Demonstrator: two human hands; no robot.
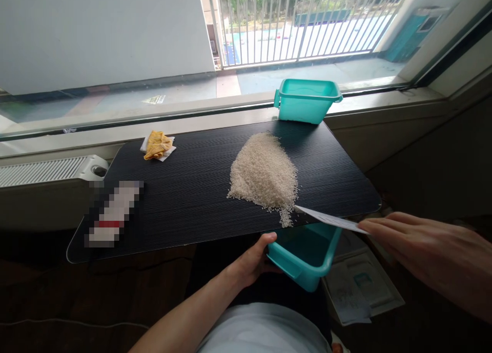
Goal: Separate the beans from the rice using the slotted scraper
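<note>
A heap of white rice (263, 171) lies on the black tabletop (188, 189), with a narrow tongue of grains reaching toward the front edge. My right hand (415, 245) pinches a thin white card (328, 219), whose far tip touches or nearly touches the near right side of the heap. Just below the table's front edge, my left hand (259, 258) grips the left rim of a turquoise plastic bin (292, 271), thumb on top and fingers underneath. The bin's far side is hidden under the table edge, and its inside looks dark.
Another turquoise bin (307, 104) stands at the table's back edge by the window. A yellow cloth (158, 145) on white paper lies at back left, and a blurred-out flat object (115, 214) at front left. A radiator (49, 171) is beyond the left end.
</note>
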